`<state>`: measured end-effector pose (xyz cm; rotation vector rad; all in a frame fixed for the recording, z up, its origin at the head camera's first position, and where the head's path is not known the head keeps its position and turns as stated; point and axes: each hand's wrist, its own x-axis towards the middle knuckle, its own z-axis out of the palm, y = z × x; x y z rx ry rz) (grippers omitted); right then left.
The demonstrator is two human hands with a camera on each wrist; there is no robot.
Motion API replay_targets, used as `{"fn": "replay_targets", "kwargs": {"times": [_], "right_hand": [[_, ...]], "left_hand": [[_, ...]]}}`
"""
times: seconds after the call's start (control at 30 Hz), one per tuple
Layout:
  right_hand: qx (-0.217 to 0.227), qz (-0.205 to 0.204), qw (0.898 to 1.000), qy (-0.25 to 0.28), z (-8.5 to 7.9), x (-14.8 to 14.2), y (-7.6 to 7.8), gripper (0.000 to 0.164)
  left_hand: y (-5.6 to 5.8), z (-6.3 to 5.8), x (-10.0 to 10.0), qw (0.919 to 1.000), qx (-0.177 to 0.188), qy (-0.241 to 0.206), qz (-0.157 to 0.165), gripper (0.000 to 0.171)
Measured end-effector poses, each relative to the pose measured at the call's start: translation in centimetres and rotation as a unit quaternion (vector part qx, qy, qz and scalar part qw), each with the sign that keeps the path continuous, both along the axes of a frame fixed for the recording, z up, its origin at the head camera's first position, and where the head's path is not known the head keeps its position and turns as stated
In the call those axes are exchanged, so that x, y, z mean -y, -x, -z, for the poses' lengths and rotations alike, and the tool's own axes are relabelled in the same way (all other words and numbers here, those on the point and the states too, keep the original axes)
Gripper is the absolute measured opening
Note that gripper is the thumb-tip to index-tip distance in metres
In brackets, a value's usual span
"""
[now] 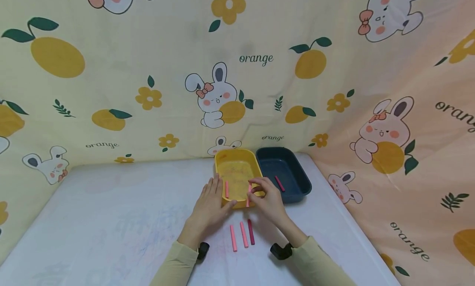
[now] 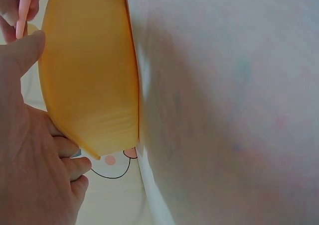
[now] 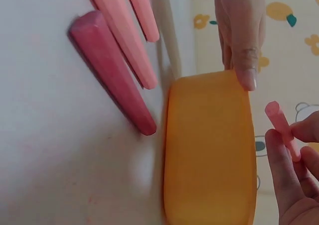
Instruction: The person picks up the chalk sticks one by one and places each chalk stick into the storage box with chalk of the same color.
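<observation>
My right hand (image 1: pixel 270 201) pinches a pink crayon (image 3: pixel 280 119) between thumb and fingertips, just above the front right rim of the yellow tray (image 3: pixel 209 150). Along the tray's left side lies my left hand (image 1: pixel 208 203), its fingers extended over the rim and the thumb touching the front edge. Inside the yellow tray, near the left fingers, is another pink crayon (image 1: pixel 227 189). Two pink crayons, a left one (image 1: pixel 233 238) and a middle one (image 1: pixel 243 235), lie on the table in front, beside a dark red crayon (image 1: pixel 251 232).
A dark blue tray (image 1: pixel 309 185) stands against the yellow one on the right, with a reddish-pink crayon (image 1: pixel 280 184) in it. Behind both trays hangs a printed cloth (image 1: pixel 178 71). The white tabletop (image 1: pixel 111 220) bears faint coloured smudges.
</observation>
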<state>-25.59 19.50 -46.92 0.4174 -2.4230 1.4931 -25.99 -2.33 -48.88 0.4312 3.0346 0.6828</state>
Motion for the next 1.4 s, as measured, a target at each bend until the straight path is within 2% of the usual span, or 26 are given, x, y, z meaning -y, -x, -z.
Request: {"fn": "replay_targets", "kwargs": {"times": [0.2,0.4,0.77,1.03,1.27,1.4], "right_hand": [[0.004,0.003,1.0,0.024,-0.3,0.4,1.2,0.037],[0.029,0.005,0.999,0.028,-0.4,0.6,2.7,0.036],[0.089,-0.013,0.996,-0.02,-0.2,1.5,5.7,0.038],[0.153,-0.04,0.984,-0.082,-0.5,2.4,7.5,0.037],[0.213,-0.093,0.97,-0.076,-0.3,2.9,9.1,0.037],[0.234,-0.104,0.964,-0.078,-0.2,3.1,9.6,0.036]], "left_hand": [[-0.2,-0.3,0.1,0.9998,-0.008,-0.014,0.008,0.097],[-0.2,-0.4,0.1,0.9999,-0.008,-0.009,0.009,0.097],[-0.3,-0.5,0.2,0.9998,-0.007,-0.013,0.013,0.097],[-0.2,-0.4,0.2,0.9998,-0.009,-0.012,0.016,0.096],[-0.1,-0.3,0.3,0.9997,-0.011,-0.005,0.019,0.096],[0.0,-0.1,0.2,0.9998,-0.008,0.0,0.017,0.096]]}}
